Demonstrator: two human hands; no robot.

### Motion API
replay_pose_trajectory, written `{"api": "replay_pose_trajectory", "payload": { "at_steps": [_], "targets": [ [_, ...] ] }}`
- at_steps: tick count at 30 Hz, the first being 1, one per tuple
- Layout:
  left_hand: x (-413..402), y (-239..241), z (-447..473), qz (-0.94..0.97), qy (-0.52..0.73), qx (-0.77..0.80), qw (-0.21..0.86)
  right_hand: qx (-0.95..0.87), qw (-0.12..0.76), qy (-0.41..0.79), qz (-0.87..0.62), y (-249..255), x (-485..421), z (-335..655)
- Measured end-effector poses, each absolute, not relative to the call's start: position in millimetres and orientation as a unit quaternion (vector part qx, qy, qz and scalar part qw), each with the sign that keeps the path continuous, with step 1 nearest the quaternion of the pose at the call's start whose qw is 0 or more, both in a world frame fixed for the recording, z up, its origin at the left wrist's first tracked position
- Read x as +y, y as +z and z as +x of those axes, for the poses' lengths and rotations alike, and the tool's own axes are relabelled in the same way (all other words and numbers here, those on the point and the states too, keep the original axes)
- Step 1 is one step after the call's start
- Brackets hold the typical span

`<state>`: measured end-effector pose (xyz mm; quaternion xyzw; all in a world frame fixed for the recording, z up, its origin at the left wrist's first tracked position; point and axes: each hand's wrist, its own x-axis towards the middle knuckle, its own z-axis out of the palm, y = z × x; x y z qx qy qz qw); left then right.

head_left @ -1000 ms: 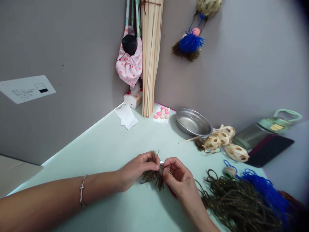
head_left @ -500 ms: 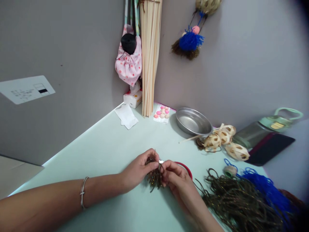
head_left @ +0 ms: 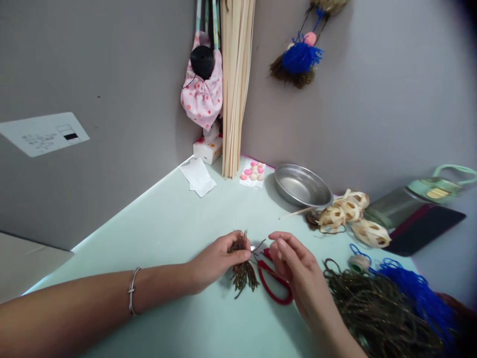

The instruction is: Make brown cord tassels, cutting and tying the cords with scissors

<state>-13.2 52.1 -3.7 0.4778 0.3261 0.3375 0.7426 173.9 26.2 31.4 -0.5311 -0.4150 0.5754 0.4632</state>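
Note:
My left hand [head_left: 223,256] pinches a small brown yarn tassel [head_left: 245,278] between thumb and fingers. Its cut strands fan out below the grip, and a short tuft sticks up above. Thin loose ends [head_left: 260,246] poke out from its right side. Just to the right is my right hand [head_left: 294,266], apart from the tassel, with fingers loosely bent and nothing visible in them. Red-handled scissors [head_left: 275,297] lie on the table between the hands, partly hidden by the right hand. Their blades are mostly covered.
Brown yarn [head_left: 383,308] and blue yarn [head_left: 404,281] are heaped at the right. Beyond them are woven balls [head_left: 370,233], a dark tablet-like slab [head_left: 428,231] and a bottle [head_left: 391,206]. Toward the back stand a metal bowl [head_left: 302,186], pink beads [head_left: 253,171] and wooden strips [head_left: 236,99].
My right hand has let go of the tassel and drawn back to the right. More of the scissors' red handles shows now. My left hand keeps its hold.

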Motion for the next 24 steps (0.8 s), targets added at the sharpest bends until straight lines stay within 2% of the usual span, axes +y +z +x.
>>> {"api": "replay_pose_trajectory", "payload": {
  "at_steps": [3,7,18,24],
  "targets": [
    [50.7,-3.2,-12.5,0.485,0.326,0.321,0.745,-0.538,0.407,0.506,-0.537,22.2,23.2,168.2],
    [50.6,-3.3,-11.9,0.492,0.307,0.322,0.748,-0.598,0.354,0.507,-0.510,13.7,19.6,163.0],
    [52.8,-5.8,-12.3,0.447,0.324,0.334,0.764,-0.494,0.380,0.589,-0.514,14.8,25.5,166.9],
    [55.8,-5.9,-13.3,0.473,0.311,0.338,0.752,-0.497,0.391,0.564,-0.531,20.9,21.0,160.4]
  ]
}}
